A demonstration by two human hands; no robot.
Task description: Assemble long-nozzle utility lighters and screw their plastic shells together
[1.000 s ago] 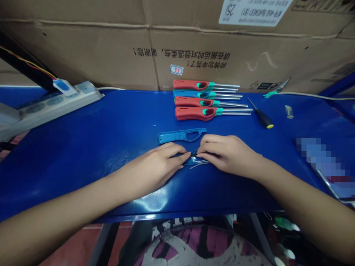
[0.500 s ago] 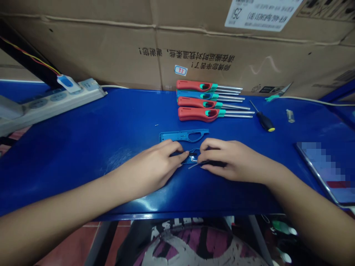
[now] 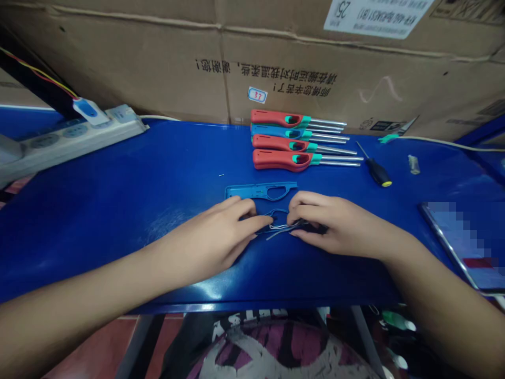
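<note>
A blue lighter casing half (image 3: 279,212) lies on the blue table, mostly covered by my fingers, with thin white wires (image 3: 278,227) running along it. My left hand (image 3: 232,229) is closed on the casing's left part. At its right end my right hand (image 3: 329,223) pinches the wires and some dark part that I cannot make out clearly. A thin grey strip (image 3: 274,235) sticks out toward the front between both hands. Just behind them rests the other blue casing half (image 3: 246,191), open side up.
Several red and blue lighters (image 3: 282,160) with metal tubes lie at the back by a cardboard box (image 3: 158,68). To the right are a screwdriver (image 3: 379,173), a small clear piece (image 3: 413,165) and a phone (image 3: 465,247). A power strip (image 3: 71,138) is at left.
My right hand has shifted slightly right, away from my left hand, and the white wires between them now look more stretched out. My left fingers have moved a little over the casing.
</note>
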